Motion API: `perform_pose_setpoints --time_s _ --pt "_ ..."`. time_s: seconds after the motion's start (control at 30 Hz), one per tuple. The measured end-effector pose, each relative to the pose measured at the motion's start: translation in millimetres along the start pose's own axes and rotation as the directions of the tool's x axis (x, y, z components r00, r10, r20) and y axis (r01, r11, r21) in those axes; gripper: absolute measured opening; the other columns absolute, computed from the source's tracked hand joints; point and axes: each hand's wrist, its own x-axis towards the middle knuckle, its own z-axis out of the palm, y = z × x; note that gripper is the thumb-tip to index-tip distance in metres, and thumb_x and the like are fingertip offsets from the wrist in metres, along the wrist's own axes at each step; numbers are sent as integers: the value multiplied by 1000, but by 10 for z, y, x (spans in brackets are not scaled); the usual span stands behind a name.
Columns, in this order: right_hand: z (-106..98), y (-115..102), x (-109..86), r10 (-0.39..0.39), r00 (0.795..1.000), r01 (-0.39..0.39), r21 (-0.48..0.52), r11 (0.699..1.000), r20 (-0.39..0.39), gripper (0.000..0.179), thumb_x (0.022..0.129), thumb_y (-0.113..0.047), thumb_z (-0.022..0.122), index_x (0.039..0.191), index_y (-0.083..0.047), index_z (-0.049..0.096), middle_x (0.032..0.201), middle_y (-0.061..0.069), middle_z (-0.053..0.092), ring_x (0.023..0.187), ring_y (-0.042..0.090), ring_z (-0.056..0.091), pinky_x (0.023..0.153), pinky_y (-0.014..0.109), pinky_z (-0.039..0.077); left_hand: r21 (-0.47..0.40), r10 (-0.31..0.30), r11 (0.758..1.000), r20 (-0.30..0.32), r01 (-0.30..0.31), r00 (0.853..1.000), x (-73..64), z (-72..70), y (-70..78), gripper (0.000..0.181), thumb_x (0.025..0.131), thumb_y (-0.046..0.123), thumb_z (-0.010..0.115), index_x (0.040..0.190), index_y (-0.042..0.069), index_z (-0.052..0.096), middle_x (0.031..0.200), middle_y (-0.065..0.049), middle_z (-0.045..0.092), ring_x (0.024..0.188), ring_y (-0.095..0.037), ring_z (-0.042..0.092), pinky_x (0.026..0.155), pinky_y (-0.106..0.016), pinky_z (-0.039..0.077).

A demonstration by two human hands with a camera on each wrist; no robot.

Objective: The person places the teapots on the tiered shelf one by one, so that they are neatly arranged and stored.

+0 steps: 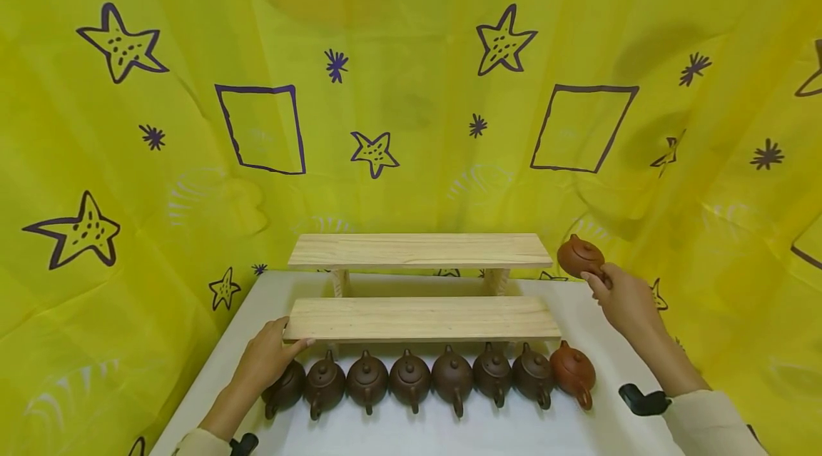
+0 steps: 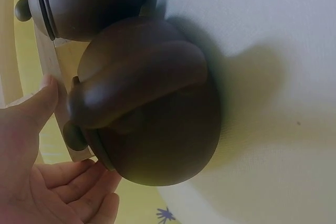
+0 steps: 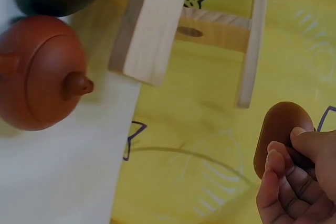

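Red teapot [image 1: 576,260], lid [image 1: 586,250] on, hangs in the right grip [image 1: 628,300].

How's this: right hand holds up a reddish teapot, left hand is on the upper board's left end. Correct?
Wrong board: the head view shows the left hand on the left end of the lower board. The right hand does hold up a reddish teapot.
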Motion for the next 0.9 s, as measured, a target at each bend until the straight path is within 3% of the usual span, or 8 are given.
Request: perform_pose_setpoints --time_s 0.13,0.43,0.67,0.9 --pt "-10 -126 112 8 999 -9 15 1000 41 34 111 -26 57 91 2 57 74 12 65 61 22 55 50 32 42 2 -1 1000 0 1 1000 -5 -4 6 80 98 43 74 140 -20 50 137 -41 58 129 -57 55 105 -70 45" --pt "72 -300 303 -39 997 38 24 999 60 34 109 -24 59 84 -2 56 67 7 60 58 20 56 52 33 42 1 -9 1000 1 9 1000 -18 -7 6 80 97 43 75 140 -20 50 136 -40 59 128 -57 56 105 -69 45" --pt "183 -393 421 -47 997 44 42 998 57 37 109 -25 60 80 -4 51 64 4 45 57 22 47 54 34 36 -9 -28 1000 6 28 1000 -19 -11 16 82 96 44 76 141 -19 50 136 -39 59 129 -56 56 106 -68 46" --pt "287 -449 531 -54 996 50 59 997 68 34 109 -22 60 81 -3 54 65 6 52 58 22 51 54 33 40 -13 -26 1000 3 26 1000 -8 -21 35 83 96 45 76 142 -19 50 137 -39 58 128 -56 56 106 -68 46"
